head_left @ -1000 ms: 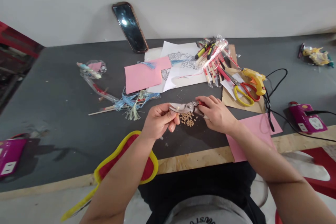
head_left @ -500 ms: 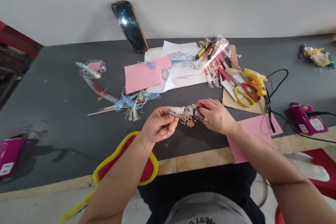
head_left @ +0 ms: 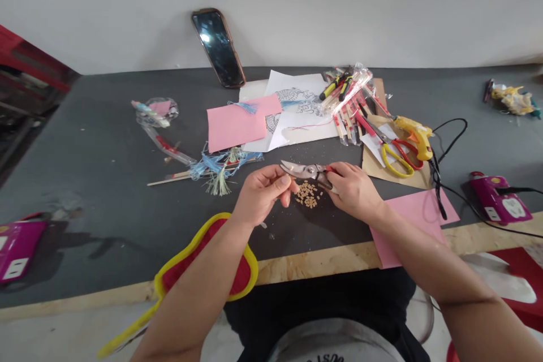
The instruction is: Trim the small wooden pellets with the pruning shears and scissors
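Note:
My right hand [head_left: 354, 192] grips the red handles of a pair of metal pruning shears [head_left: 307, 170] above the dark tabletop. My left hand [head_left: 265, 197] is curled just beside the steel blades, with thumb and fingers pinched together. Whatever lies between those fingers is hidden. Directly below the shears lies a small heap of tan chips [head_left: 307, 195], and a few loose crumbs are scattered around it. Neither hand touches the heap.
Left of my hands lie blue and cream tassels [head_left: 218, 172] on a thin stick. Behind are pink paper [head_left: 236, 123], a line-drawing sheet [head_left: 302, 110], bagged sticks [head_left: 348, 104], yellow-handled scissors [head_left: 394, 157] and a yellow glue gun [head_left: 416, 136]. Black cords run right toward a magenta power strip [head_left: 499, 207].
The shears and both hands have shifted slightly right and up over the chips. The whole view has also shifted slightly as my head moved. The heap itself looks unchanged.

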### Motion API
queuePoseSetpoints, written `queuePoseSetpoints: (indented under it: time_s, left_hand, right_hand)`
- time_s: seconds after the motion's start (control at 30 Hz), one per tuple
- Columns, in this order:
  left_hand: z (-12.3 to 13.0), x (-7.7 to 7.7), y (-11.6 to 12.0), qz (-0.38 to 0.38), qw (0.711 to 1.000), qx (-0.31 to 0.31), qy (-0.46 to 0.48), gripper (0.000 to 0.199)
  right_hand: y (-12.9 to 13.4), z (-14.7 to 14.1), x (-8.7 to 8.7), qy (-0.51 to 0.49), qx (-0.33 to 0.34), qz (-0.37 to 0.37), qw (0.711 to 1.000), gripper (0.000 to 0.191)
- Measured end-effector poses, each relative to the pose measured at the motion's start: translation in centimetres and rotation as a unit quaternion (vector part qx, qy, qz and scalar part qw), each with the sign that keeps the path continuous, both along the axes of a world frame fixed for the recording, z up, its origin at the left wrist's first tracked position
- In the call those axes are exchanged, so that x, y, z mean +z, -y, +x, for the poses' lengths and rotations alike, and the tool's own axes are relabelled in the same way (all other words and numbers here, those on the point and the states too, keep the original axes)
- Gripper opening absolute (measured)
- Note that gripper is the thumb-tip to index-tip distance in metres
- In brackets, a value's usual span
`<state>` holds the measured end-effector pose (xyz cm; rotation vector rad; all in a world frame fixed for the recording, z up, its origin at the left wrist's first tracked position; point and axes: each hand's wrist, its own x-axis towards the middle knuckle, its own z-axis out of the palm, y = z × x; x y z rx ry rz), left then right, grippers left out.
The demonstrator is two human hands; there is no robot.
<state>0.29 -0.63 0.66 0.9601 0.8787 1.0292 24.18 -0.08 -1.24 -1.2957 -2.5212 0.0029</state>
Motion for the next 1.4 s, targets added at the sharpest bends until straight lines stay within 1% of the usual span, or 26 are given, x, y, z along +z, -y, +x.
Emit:
queuePoseSetpoints:
  time_s: [0.07, 0.13, 0.2, 0.27, 0.63, 0.77, 0.9, 0.93, 1.0, 1.07, 1.1, 1.23, 1.4]
  left_hand:
    - [0.0, -0.1, 0.2, 0.054, 0.993, 0.024, -0.098, 0.026]
    - [0.0, -0.1, 0.4, 0.103, 0.976, 0.048, -0.186, 0.025]
    - [-0.1, 0.0, 0.6, 0.136, 0.961, 0.062, -0.232, 0.024]
    - [-0.1, 0.0, 0.7, 0.15, 0.957, 0.065, -0.239, 0.024]
    - [-0.3, -0.4, 0.9, 0.156, 0.967, 0.052, -0.193, 0.023]
    - [-0.1, -0.9, 0.8, 0.146, 0.971, 0.052, -0.184, 0.024]
    - [0.0, -1.3, 0.4, 0.122, 0.971, 0.089, -0.185, 0.024]
    - [-0.1, -1.2, 0.1, 0.115, 0.974, 0.105, -0.166, 0.023]
    - [-0.6, -0.8, -0.5, 0.098, 0.977, 0.167, -0.092, 0.022]
    - [-1.1, -0.2, -1.1, 0.082, 0.97, 0.226, -0.021, 0.026]
    - [-1.3, 0.1, -1.4, 0.071, 0.97, 0.232, -0.002, 0.028]
    - [-0.9, 0.5, -1.6, 0.044, 0.98, 0.192, 0.022, 0.032]
    - [-0.2, 0.2, -1.1, 0.041, 0.987, 0.155, 0.004, 0.03]
  right_hand:
    - [0.1, -0.1, 0.1, 0.005, -0.01, -0.002, 1.0, 0.012]
    - [0.2, -0.2, 0.3, 0.008, -0.012, -0.01, 1.0, 0.013]
    - [0.4, -0.2, 0.4, 0.012, -0.008, -0.024, 1.0, 0.014]
    - [0.5, -0.3, 0.6, 0.015, 0.001, -0.039, 0.999, 0.014]
    - [0.5, 0.0, 1.1, 0.0, 0.034, -0.114, 0.993, 0.011]
    - [0.4, -0.1, 1.2, -0.001, 0.024, -0.106, 0.994, 0.013]
    - [0.1, 0.2, 1.4, 0.018, -0.002, -0.07, 0.997, 0.013]
    - [0.0, 0.4, 1.4, 0.022, -0.002, -0.062, 0.998, 0.014]
    - [-0.4, 1.0, 1.5, 0.021, -0.005, -0.045, 0.999, 0.018]
    - [-0.9, 1.6, 1.4, 0.01, -0.028, -0.03, 0.999, 0.018]
    - [-1.2, 1.9, 1.3, 0.003, -0.05, -0.023, 0.998, 0.018]
    - [-2.3, 2.8, 0.8, -0.001, -0.149, -0.022, 0.989, 0.025]
    - [-2.7, 3.2, 0.6, 0.035, -0.213, -0.074, 0.974, 0.024]
